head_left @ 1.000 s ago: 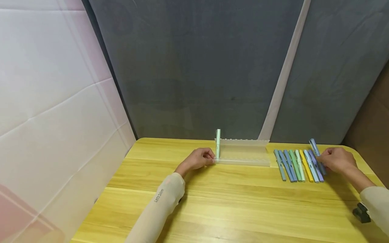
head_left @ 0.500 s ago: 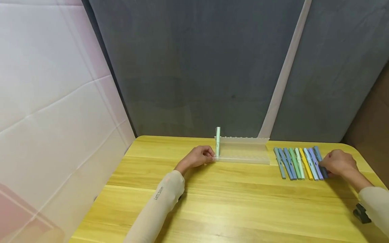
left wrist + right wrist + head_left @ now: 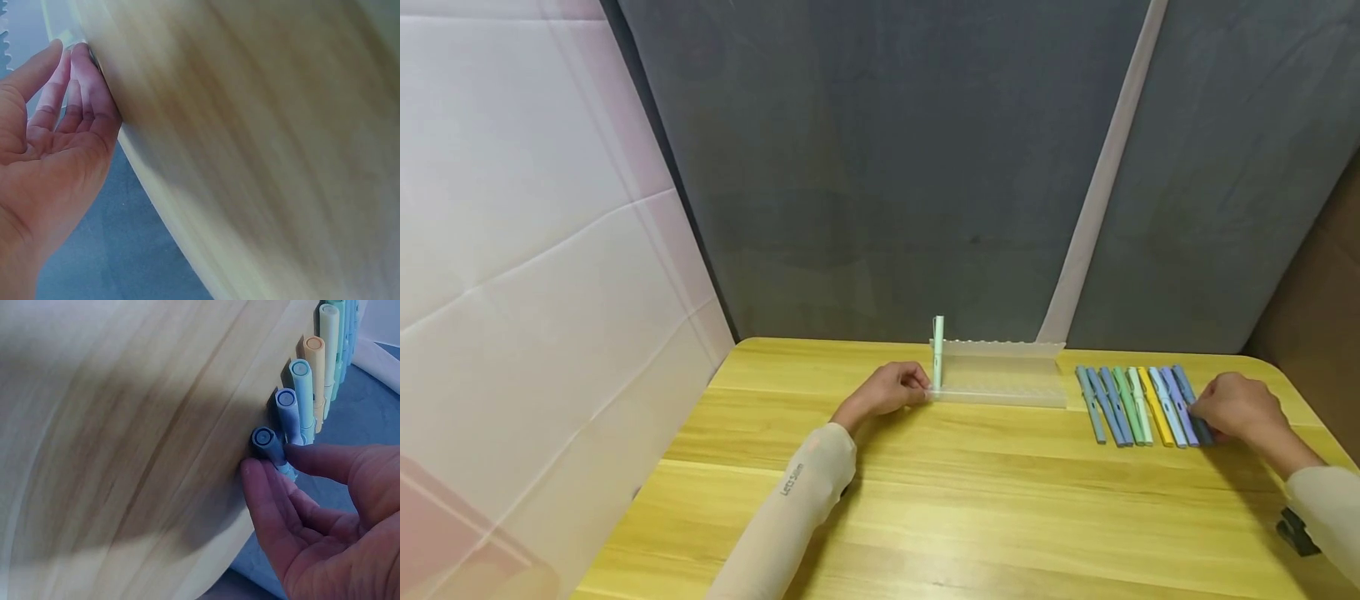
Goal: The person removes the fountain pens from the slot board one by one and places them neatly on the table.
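In the head view my left hand (image 3: 892,387) holds the left front corner of a clear plastic pen rack (image 3: 1000,398) with thumb and fingertips. A pale mint pen (image 3: 937,354) stands upright in the rack's left end. At the right, a row of several capped pens lies side by side on the table, with a yellow pen (image 3: 1155,408) and a lilac pen (image 3: 1177,400) among them. My right hand (image 3: 1243,407) is at the row's right end. Its thumb and fingertips pinch the dark blue pen (image 3: 267,442), which lies beside the lilac one.
The wooden table (image 3: 970,517) reaches back to a dark grey cloth panel (image 3: 880,183). A white sheet (image 3: 550,250) hangs at the left and a brown panel (image 3: 1315,317) stands at the right. The rack's notched back edge faces the panel.
The dark blue pen, earlier tilted up in my right hand's fingers, has come down flat at the right end of the row. My left hand stays at the rack's corner.
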`<state>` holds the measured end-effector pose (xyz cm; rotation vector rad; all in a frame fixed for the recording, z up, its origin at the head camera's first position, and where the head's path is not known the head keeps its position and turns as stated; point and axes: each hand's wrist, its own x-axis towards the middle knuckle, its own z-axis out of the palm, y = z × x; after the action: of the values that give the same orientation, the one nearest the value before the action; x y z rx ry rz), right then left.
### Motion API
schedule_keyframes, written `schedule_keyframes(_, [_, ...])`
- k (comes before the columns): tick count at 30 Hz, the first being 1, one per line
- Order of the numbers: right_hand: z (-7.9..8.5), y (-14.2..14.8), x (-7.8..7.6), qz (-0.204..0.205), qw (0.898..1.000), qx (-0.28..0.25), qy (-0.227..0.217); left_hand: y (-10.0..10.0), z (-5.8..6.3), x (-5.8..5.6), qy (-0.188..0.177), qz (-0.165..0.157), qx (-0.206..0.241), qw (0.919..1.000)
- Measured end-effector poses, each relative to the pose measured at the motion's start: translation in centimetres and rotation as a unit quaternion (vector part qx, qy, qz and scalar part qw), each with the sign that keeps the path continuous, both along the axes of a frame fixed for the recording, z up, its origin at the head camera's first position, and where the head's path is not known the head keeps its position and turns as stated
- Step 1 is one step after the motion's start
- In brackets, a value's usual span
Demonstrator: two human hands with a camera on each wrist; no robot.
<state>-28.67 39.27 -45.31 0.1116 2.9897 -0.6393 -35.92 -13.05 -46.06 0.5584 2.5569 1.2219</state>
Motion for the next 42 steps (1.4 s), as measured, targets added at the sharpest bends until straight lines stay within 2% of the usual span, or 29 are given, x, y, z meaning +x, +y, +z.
schedule_keyframes(9, [0.4, 0.0, 0.3, 0.014, 1.0, 0.004, -0.021, 0.0, 0.1, 0.1, -0.005, 0.0, -0.001, 1.0])
schedule_keyframes(13, [0.7, -0.6, 0.3, 0.004, 1.0, 0.03, 0.003, 0.1, 0.0, 0.1, -0.005, -0.003, 0.002, 1.0])
schedule_keyframes(16, [1.0, -1.7, 0.3, -0.015, 0.998, 0.038, 0.043, 0.2, -0.1, 0.1, -0.003, -0.005, 0.004, 1.0])
schedule_keyframes(19, [1.1, -3.5, 0.0, -0.026, 0.994, 0.015, 0.104, 0.2, -0.1, 0.1, -0.004, -0.002, 0.003, 1.0])
schedule_keyframes(22, [1.2, -5.5, -0.5, -0.025, 0.984, -0.02, 0.174, 0.1, -0.1, 0.2, -0.008, 0.002, 0.004, 1.0])
schedule_keyframes(27, [1.6, -9.2, -1.4, -0.013, 0.969, -0.073, 0.234, 0.2, 0.0, 0.2, -0.013, 0.0, 0.011, 0.9999])
schedule_keyframes(35, [1.3, -15.2, -2.6, 0.009, 0.957, -0.16, 0.241, 0.1, -0.4, 0.1, -0.009, 0.002, 0.004, 1.0])
schedule_keyframes(42, [0.2, -20.1, -3.9, 0.031, 0.952, -0.199, 0.229, -0.1, -0.8, -0.1, -0.002, -0.001, 0.006, 1.0])
